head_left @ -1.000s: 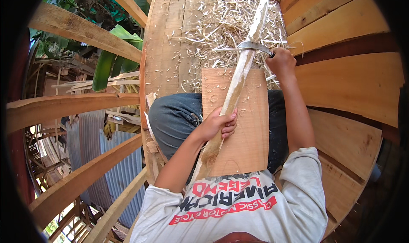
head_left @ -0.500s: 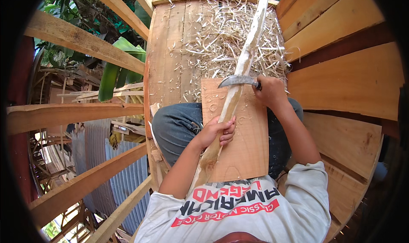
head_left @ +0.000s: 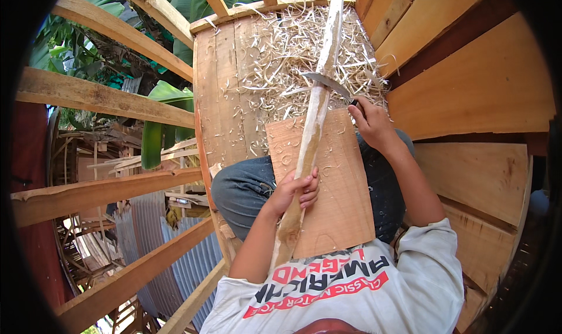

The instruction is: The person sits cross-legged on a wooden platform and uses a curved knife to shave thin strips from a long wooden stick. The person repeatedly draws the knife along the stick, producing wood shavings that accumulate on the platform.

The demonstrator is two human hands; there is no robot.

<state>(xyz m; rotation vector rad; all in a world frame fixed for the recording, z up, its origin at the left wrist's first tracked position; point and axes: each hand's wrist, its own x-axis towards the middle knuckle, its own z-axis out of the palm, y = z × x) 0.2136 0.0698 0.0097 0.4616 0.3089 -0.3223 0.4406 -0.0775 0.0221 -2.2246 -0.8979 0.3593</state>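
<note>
Taking the long wooden stick (head_left: 313, 129) as landmark: to its left, open rails (head_left: 99, 97) and green leaves (head_left: 161, 132) fall away past the edge of the plank floor (head_left: 225, 88), so there is a drop on that side and little room to shift. The left hand (head_left: 295, 190) is clenched around the stick's lower part, pinning it against the flat board (head_left: 339, 193) that lies across the person's lap, on the jeans (head_left: 246, 187).

The stick itself runs from near the person's chest up and away across the board and over the floor, its far end reaching the floor's end rail. Most of its visible length looks pale and stripped, and a thick heap of shavings (head_left: 287, 59) lies around its upper half, so the carving seems well along. The stretch inside and below the left hand looks rougher and darker, likely work left to do.

Just right of the stick, the right hand (head_left: 372, 123) grips the handle of a curved knife (head_left: 328, 83), whose blade lies across the stick at mid-length. Farther right, slanting wooden wall planks (head_left: 468, 82) stand close, hemming in the right elbow; the free run for the blade is along the stick, away from the body.
</note>
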